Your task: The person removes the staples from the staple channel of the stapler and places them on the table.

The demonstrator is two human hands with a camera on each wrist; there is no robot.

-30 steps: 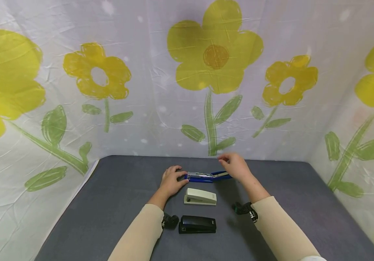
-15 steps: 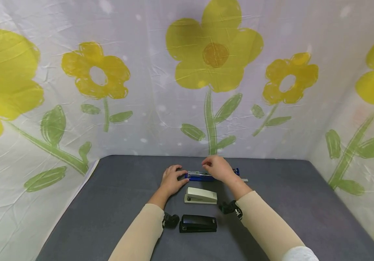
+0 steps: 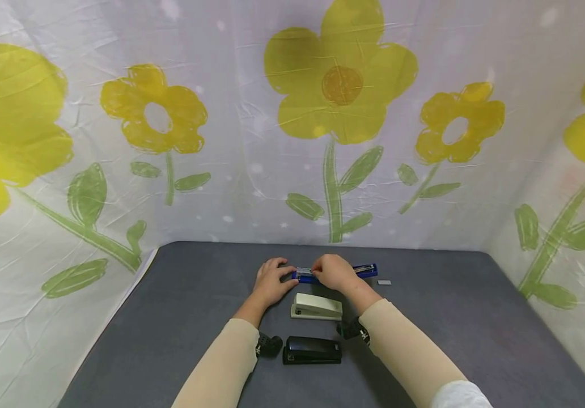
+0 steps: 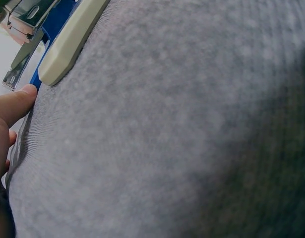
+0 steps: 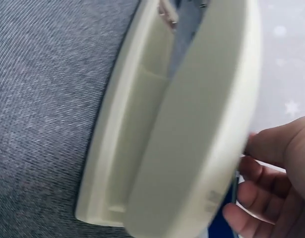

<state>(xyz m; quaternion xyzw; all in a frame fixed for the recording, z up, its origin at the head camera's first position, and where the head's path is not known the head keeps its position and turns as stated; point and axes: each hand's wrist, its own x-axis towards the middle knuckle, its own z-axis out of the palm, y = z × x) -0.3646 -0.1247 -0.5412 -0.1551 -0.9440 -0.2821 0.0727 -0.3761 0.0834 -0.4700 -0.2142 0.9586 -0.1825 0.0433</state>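
A blue stapler (image 3: pixel 306 277) lies folded open near the back of the table, its metal staple channel showing. At its left end, the left hand (image 3: pixel 269 281) holds it between thumb and fingers; the left wrist view shows the thumb (image 4: pixel 22 101) against the blue base. Over the stapler's middle, the right hand (image 3: pixel 334 272) has curled fingers with tips at the metal channel. In the right wrist view these fingers (image 5: pixel 256 196) are partly behind a cream stapler, and I cannot tell what they pinch. A small grey staple strip (image 3: pixel 384 282) lies right of the blue stapler.
The cream stapler (image 3: pixel 317 306) stands in front of the blue one, between the forearms. Closer to the person is a black stapler (image 3: pixel 312 351). All rest on a dark grey tabletop (image 3: pixel 456 317), with a flower-patterned curtain (image 3: pixel 241 187) along its back and sides.
The right hand has moved left along the blue stapler and lowered to its channel, uncovering the stapler's right end and the staple strip. The left hand has stayed at the left end.
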